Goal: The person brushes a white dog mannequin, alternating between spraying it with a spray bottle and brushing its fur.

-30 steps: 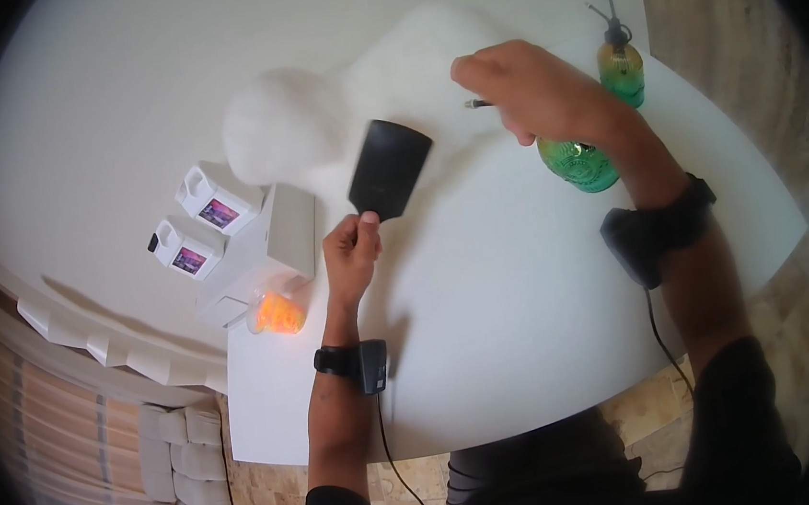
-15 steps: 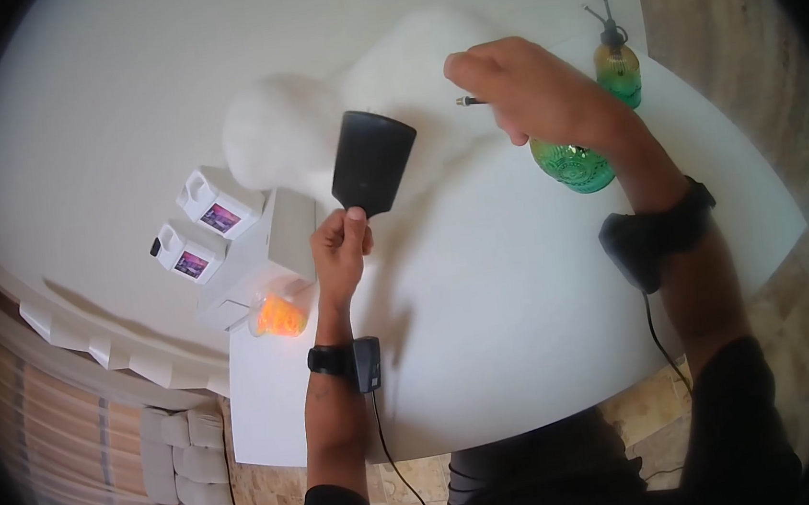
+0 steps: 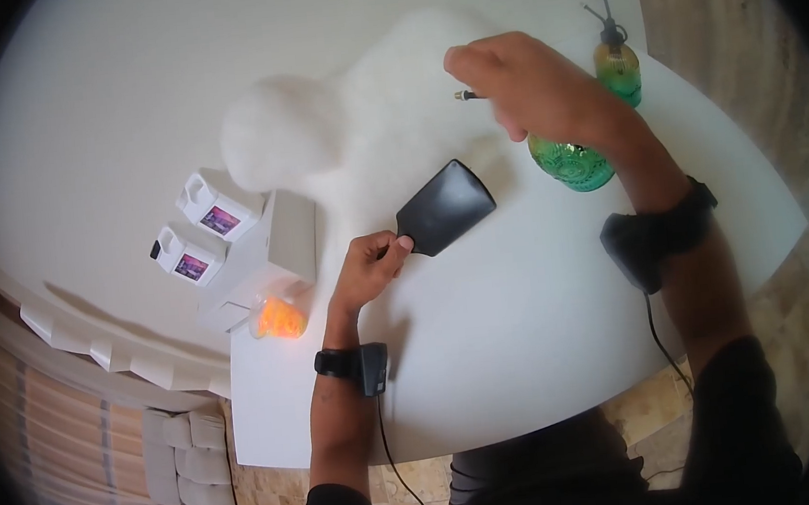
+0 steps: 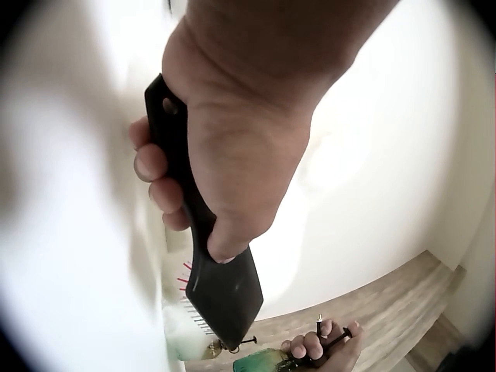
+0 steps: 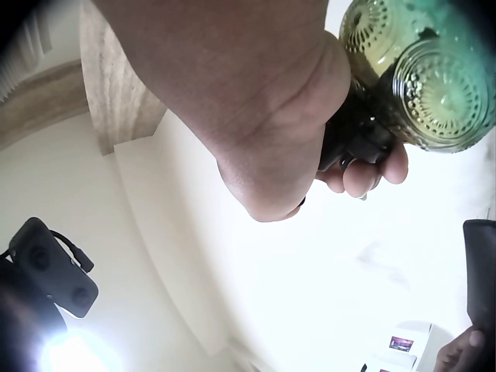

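Over the white table (image 3: 527, 328), beside the fluff (image 3: 283, 128), my left hand (image 3: 367, 267) grips the brush (image 3: 446, 206) by its handle, fingers curled round it and thumb pressed along the neck, which I judge steadies the flat head. The brush's back faces up and the bristles (image 4: 186, 277) face away from my palm, so the grip leaves them free

My right hand (image 3: 544, 91) has its fingers closed round the black top (image 5: 363, 138) of the green bottle (image 3: 572, 163), probably because that is the narrowest part to hold; its nozzle (image 3: 465, 96) points towards the fluff's side. I cannot tell whether a finger is on the plunger. A second bottle (image 3: 618, 70) stands just beyond this hand, and two jugs (image 3: 218, 211) sit by the box (image 3: 289, 234), well apart from the bottles
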Motion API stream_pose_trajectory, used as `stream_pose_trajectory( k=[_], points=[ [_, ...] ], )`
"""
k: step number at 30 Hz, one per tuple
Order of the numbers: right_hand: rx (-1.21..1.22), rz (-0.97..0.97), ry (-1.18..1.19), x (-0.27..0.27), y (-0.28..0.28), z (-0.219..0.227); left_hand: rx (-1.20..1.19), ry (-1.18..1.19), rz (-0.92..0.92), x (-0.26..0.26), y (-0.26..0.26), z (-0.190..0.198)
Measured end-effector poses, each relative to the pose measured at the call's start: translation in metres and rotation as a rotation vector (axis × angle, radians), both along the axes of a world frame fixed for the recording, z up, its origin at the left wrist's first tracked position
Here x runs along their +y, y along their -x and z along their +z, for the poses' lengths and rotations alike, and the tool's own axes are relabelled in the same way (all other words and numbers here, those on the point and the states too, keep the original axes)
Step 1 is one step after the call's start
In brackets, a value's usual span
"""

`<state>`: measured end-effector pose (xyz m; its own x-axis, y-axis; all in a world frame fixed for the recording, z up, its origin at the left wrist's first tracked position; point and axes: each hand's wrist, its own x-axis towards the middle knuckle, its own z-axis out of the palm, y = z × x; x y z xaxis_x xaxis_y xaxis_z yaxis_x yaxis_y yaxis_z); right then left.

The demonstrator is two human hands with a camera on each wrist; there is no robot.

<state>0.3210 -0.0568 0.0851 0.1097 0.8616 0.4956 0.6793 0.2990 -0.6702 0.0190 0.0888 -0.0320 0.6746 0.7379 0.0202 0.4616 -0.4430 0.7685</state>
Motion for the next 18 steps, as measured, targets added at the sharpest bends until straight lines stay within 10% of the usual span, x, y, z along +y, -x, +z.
stream_pose_trajectory(
  k=[8,18],
  points=[
    [-0.171,-0.016,-0.212,-0.005,0.005,0.002,-0.558,-0.181,0.120,0.006,-0.017,0.030],
    [0.194,-0.054,0.073,-0.008,0.012,0.008,-0.236,-0.156,0.097,0.011,-0.013,0.005]
  ],
)
